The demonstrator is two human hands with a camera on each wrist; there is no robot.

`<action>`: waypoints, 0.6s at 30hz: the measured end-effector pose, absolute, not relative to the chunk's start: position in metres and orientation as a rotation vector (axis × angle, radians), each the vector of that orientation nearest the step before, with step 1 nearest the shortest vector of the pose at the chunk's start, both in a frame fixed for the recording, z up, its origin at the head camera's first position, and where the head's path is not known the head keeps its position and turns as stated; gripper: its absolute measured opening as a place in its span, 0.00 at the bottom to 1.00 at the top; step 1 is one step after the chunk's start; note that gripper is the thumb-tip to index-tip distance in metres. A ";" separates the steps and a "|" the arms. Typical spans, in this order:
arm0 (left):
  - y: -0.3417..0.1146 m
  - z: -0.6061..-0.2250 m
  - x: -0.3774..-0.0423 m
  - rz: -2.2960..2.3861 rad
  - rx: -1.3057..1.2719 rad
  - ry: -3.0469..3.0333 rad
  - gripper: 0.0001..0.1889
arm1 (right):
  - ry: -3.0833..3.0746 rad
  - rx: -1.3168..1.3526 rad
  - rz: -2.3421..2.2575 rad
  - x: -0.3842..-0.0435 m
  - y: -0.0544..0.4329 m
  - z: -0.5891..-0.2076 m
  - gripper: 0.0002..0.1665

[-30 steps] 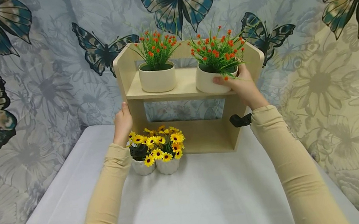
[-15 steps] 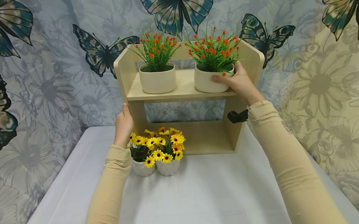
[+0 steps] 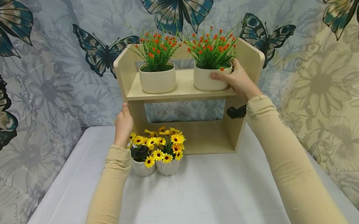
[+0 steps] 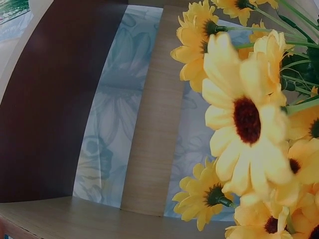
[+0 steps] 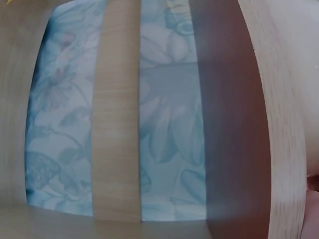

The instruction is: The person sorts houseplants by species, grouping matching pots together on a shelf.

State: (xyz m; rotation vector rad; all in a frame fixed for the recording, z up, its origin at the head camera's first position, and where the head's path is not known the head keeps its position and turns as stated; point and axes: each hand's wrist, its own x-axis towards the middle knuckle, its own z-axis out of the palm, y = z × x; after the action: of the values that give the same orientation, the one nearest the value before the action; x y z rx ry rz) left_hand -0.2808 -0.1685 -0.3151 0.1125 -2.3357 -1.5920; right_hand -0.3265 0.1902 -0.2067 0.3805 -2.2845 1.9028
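Note:
A two-tier wooden shelf (image 3: 202,135) stands on the table. My right hand (image 3: 241,81) grips the right rim and side of a cream oval flowerpot (image 3: 205,79) with orange-red flowers, its thumb on the front. This pot is upright on or just over the upper board; I cannot tell if its base touches. A matching flowerpot (image 3: 158,81) sits at the upper left. My left hand (image 3: 123,126) holds the shelf's left side panel at its front edge, fingers mostly hidden. In the right wrist view, part of the right hand (image 5: 310,221) shows at the edge.
Two small white pots, one at the left (image 3: 144,168) and one beside it (image 3: 168,167), hold yellow daisies (image 4: 246,119) before the shelf's lower left. A white cloth (image 3: 198,207) covers the table. Butterfly-patterned fabric (image 3: 45,87) hangs behind and at both sides.
My right hand has shifted the right flowerpot slightly left and back on the upper tier, and it now stands straighter. The left hand stays at the shelf's side.

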 end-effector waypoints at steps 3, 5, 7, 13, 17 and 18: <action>-0.169 -0.316 -0.281 -1.588 0.111 -2.335 0.39 | -2.303 0.369 1.907 -0.329 0.191 -0.206 0.52; -0.168 -0.315 -0.281 -1.588 0.113 -2.329 0.39 | -2.309 0.368 1.929 -0.330 0.191 -0.205 0.54; -0.168 -0.315 -0.281 -1.591 0.114 -2.324 0.39 | -2.322 0.364 1.940 -0.330 0.191 -0.203 0.56; -0.168 -0.313 -0.280 -1.594 0.111 -2.329 0.38 | -2.390 0.325 1.957 -0.330 0.192 -0.200 0.63; -0.168 -0.313 -0.279 -1.599 0.115 -2.327 0.37 | -2.407 0.334 1.966 -0.330 0.192 -0.201 0.66; -0.168 -0.314 -0.279 -1.599 0.115 -2.327 0.37 | -2.410 0.333 1.966 -0.330 0.192 -0.201 0.66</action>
State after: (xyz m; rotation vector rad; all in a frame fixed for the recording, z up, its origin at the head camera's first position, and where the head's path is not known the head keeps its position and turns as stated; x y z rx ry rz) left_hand -0.2794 -0.1679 -0.3138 0.1152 -2.3269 -1.5994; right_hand -0.3296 0.1917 -0.2013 0.3328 -2.4103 1.9658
